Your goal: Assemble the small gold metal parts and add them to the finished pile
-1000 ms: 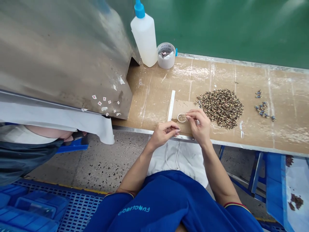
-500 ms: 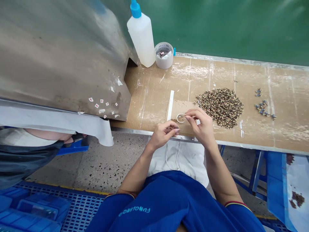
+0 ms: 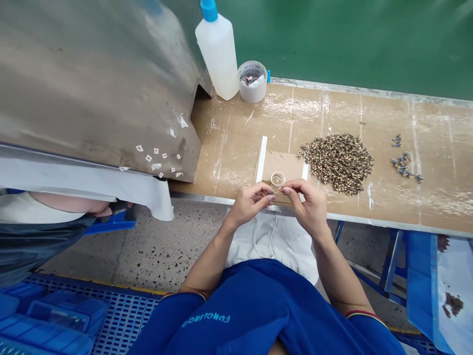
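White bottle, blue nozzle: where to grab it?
Wrap the white plastic bottle around its smooth upright body, below the shoulder, coming from the front of the bench. The nozzle is narrow, and the steel housing and round tub crowd either side.

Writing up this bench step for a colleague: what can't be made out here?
Head view:
What the left hand pinches: hidden by its fingers.
What the right hand pinches: too small.
The heap of speckled pieces: too small to identify.
The white bottle: cap cut off by the top edge.
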Demonstrator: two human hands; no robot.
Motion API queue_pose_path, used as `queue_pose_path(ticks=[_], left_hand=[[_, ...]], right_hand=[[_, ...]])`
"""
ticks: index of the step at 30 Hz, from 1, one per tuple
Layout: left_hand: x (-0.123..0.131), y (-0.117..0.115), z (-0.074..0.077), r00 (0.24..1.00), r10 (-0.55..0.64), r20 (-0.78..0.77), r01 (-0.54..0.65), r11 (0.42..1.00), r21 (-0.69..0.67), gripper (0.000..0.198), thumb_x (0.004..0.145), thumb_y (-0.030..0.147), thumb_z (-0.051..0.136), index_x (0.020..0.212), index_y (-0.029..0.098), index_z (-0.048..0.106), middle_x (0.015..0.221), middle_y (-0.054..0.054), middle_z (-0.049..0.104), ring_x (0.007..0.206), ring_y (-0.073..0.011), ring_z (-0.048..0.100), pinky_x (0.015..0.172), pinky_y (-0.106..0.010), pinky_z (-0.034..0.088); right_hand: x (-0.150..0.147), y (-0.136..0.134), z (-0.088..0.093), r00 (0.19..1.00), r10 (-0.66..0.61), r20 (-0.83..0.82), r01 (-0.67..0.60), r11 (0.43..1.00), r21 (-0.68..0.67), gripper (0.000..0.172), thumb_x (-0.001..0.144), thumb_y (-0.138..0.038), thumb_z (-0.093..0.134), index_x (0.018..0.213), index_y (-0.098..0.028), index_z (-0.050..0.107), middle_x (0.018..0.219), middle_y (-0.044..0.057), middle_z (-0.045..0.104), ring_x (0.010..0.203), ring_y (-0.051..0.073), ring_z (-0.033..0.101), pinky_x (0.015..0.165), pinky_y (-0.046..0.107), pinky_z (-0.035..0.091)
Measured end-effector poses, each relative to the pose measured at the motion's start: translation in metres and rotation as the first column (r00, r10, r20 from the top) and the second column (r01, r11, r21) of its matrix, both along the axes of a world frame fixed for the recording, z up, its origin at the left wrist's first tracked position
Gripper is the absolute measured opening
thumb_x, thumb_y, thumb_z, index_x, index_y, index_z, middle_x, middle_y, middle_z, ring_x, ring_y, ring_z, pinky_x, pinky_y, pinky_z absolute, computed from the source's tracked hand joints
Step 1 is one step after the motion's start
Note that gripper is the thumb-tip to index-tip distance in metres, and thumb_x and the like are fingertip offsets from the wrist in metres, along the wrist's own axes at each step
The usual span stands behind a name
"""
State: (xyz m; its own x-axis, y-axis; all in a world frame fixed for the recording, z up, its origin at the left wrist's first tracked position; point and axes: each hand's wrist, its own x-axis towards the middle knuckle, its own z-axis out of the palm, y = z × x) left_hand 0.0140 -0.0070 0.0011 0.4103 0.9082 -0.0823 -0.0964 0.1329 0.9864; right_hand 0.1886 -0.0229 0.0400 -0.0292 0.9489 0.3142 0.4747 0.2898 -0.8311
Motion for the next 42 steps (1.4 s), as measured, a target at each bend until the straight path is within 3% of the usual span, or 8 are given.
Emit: queue_pose_path(ticks=[14,19,22,28,31,35,38,42], left_hand=[[-0.001,0.000,0.001,1.000,-0.008,-0.024,0.008,1.000,0.018,0.021,0.087,0.035,0.070,0.088,0.015,0.063,0.071,0.000,0.063,0.060,-0.0100,0.064,0.056,-0.019,0.054],[-0.001,0.000,-0.001,1.000,-0.001,-0.030,0.001,1.000,-0.001,0.026,0.086,0.039,0.072,0.087,0.015,0.063,0.074,-0.002,0.066,0.062,-0.0116,0.066,0.056,-0.020,0.055],[-0.003,0.000,-0.002,0.999,0.019,-0.041,-0.020,1.000,-0.010,0.027,0.085,0.039,0.073,0.087,0.015,0.063,0.072,-0.002,0.067,0.061,-0.0121,0.067,0.056,-0.020,0.056],[-0.005,0.002,-0.002,0.997,0.012,-0.074,-0.012,1.000,0.005,0.024,0.086,0.038,0.072,0.086,0.015,0.065,0.073,-0.003,0.069,0.062,-0.0126,0.069,0.057,-0.020,0.058],[-0.005,0.001,-0.002,0.996,0.023,-0.086,-0.021,0.999,0.025,0.023,0.087,0.037,0.071,0.086,0.015,0.066,0.071,-0.003,0.069,0.063,-0.0127,0.069,0.056,-0.019,0.057],[-0.005,0.001,-0.002,0.996,0.015,-0.086,-0.010,0.998,0.056,0.023,0.087,0.038,0.070,0.086,0.015,0.066,0.070,-0.003,0.069,0.062,-0.0127,0.069,0.056,-0.020,0.057],[-0.004,0.002,-0.001,0.996,0.011,-0.088,-0.004,0.997,0.071,0.023,0.088,0.037,0.069,0.085,0.015,0.065,0.070,-0.003,0.068,0.061,-0.0119,0.068,0.056,-0.020,0.057],[-0.004,0.001,0.000,0.996,0.015,-0.087,-0.008,0.997,0.078,0.022,0.088,0.036,0.069,0.085,0.014,0.065,0.070,-0.003,0.068,0.061,-0.0115,0.067,0.056,-0.019,0.057]], right_hand=[[-0.002,-0.001,-0.002,0.999,0.022,0.035,-0.022,1.000,0.014,0.013,0.095,-0.021,0.060,0.087,-0.023,0.070,0.081,0.002,0.075,0.071,0.017,0.070,0.066,0.027,0.054],[0.001,0.005,-0.006,0.995,-0.088,-0.046,0.089,0.996,0.019,0.015,0.097,-0.027,0.059,0.088,-0.023,0.070,0.080,0.003,0.074,0.072,0.017,0.068,0.065,0.029,0.054],[0.001,0.014,-0.014,0.986,-0.162,-0.029,0.164,0.983,0.088,0.018,0.098,-0.030,0.057,0.087,-0.023,0.070,0.085,0.005,0.072,0.079,0.019,0.068,0.067,0.031,0.054],[-0.001,0.021,-0.029,0.994,-0.085,0.070,0.080,0.994,0.068,0.018,0.098,-0.028,0.054,0.103,-0.022,0.070,0.105,0.010,0.070,0.099,0.021,0.067,0.079,0.035,0.056],[0.016,0.011,-0.025,0.974,-0.204,0.097,0.197,0.978,0.073,0.020,0.098,-0.030,0.052,0.105,-0.021,0.069,0.106,0.011,0.069,0.095,0.022,0.066,0.074,0.034,0.055],[0.056,-0.002,-0.023,0.885,-0.404,0.230,0.385,0.915,0.123,0.020,0.099,-0.030,0.051,0.095,-0.022,0.068,0.089,0.008,0.068,0.080,0.020,0.063,0.067,0.033,0.052],[0.078,-0.006,-0.027,0.840,-0.421,0.342,0.402,0.907,0.128,0.020,0.098,-0.030,0.050,0.096,-0.022,0.069,0.090,0.007,0.068,0.079,0.021,0.063,0.070,0.034,0.052],[0.085,-0.003,-0.034,0.816,-0.360,0.452,0.354,0.930,0.100,0.021,0.098,-0.031,0.052,0.099,-0.023,0.071,0.091,0.007,0.065,0.082,0.022,0.063,0.075,0.036,0.051]])
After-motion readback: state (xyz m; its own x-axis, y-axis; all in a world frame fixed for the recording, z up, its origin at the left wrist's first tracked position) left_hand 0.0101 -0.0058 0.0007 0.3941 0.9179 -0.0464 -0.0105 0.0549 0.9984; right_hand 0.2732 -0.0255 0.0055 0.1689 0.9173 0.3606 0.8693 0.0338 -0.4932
